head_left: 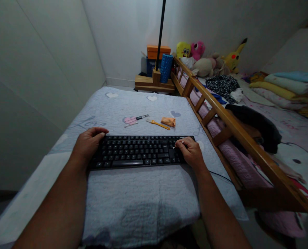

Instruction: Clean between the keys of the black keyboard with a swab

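A black keyboard point(135, 151) lies flat on the pale blue quilted cloth in front of me. My left hand point(88, 143) is wrapped round its left end, thumb along the top corner. At the right end, my right hand point(192, 152) pinches a thin white cotton swab point(178, 144), its tip down among the keys near the number pad. Some keys there are covered by the fingers. Beyond the keyboard lie a small brush point(160, 125) with a yellow-orange handle, a folded orange cloth point(168, 121), a slim metal tool with a black grip point(141, 117) and another thin swab-like stick point(131, 125).
A wooden bed rail point(221, 119) runs along the right side, with folded bedding point(286, 86) and plush toys point(203, 65) behind it. At the back stand a wooden base point(154, 82) with a black pole and a blue roller point(166, 68). The keyboard's cable point(221, 175) trails right.
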Motion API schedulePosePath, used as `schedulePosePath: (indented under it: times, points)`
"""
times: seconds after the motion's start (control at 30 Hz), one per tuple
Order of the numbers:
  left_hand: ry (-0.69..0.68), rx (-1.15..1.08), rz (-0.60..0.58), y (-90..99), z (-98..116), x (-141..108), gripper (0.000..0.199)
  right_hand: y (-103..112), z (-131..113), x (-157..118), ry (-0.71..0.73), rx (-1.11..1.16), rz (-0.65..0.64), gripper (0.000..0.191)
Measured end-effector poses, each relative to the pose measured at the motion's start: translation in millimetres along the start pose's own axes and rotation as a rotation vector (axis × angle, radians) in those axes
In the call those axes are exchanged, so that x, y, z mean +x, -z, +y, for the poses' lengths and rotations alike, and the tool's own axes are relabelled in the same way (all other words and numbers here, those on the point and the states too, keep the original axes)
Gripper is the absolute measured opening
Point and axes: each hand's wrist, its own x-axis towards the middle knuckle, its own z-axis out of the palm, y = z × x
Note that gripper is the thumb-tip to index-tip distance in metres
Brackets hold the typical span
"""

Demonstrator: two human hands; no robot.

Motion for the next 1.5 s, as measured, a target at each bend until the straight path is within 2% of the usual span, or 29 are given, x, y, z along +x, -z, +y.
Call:
schedulePosePath:
  times: [0.27, 0.57, 1.0, 1.5]
  points:
    - [0.009, 0.014, 0.005, 0.2, 2.6, -1.7, 0.032, 0.3, -1.4, 0.2, 0.009, 0.006, -0.003, 0.027]
    - [-0.027, 0.013, -0.003, 0.4, -5.0, 3.9, 0.033, -1.4, -3.6, 0.6, 0.018, 0.008, -0.006, 0.025]
    - [-0.004, 0.019, -0.006, 1.1, -0.7, 0.5, 0.033, -6.6, -11.8, 2.7, 0.032, 0.012, -0.040, 0.023]
    - [-0.009, 0.024, -0.009, 1.0, -5.1, 3.2, 0.034, -11.3, -8.8, 7.4, 0.065, -0.020, -0.023, 0.023]
